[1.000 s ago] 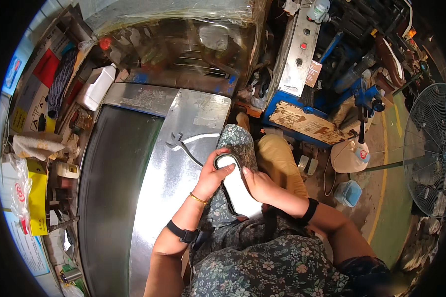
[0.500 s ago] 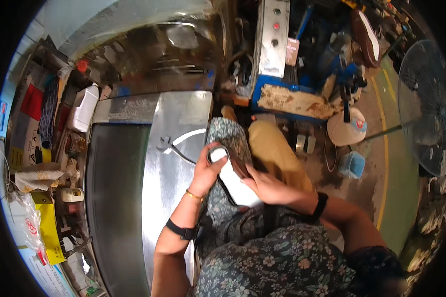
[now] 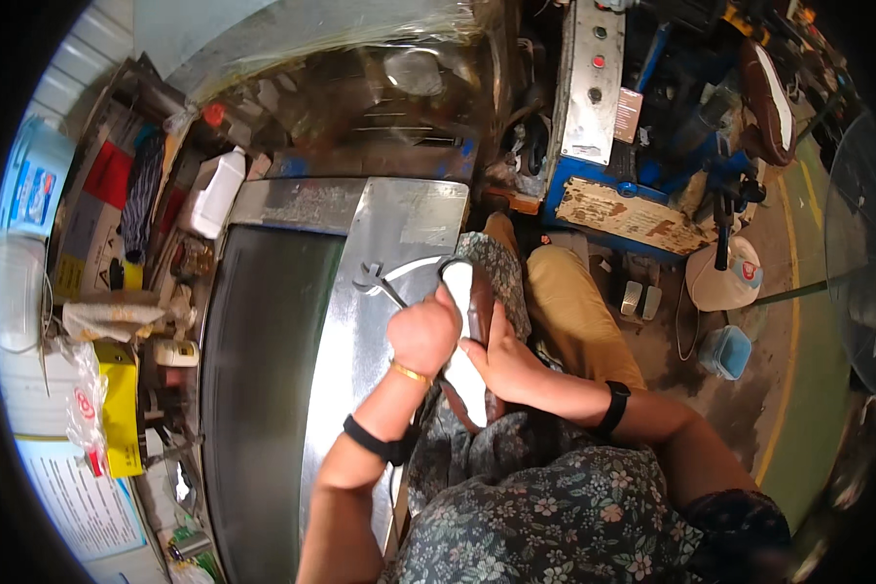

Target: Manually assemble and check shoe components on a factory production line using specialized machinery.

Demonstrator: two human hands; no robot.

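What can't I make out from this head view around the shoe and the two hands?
- Shoe: its middle is covered by both hands; only the toe and heel ends show.
- Left hand: a closed fist; whatever it grips is hidden inside.
- Right hand: its fingertips are hidden against the shoe.
- Metal hook on the steel bench: too small to identify.

One head-worn fisheye view only, aimed steeply down from close above at lap and metal bench (image 3: 360,321); edges were bent w/ distortion.

The shoe (image 3: 475,331) lies on the lap, right of the metal table (image 3: 360,321); a bucket (image 3: 727,350) stands further right.
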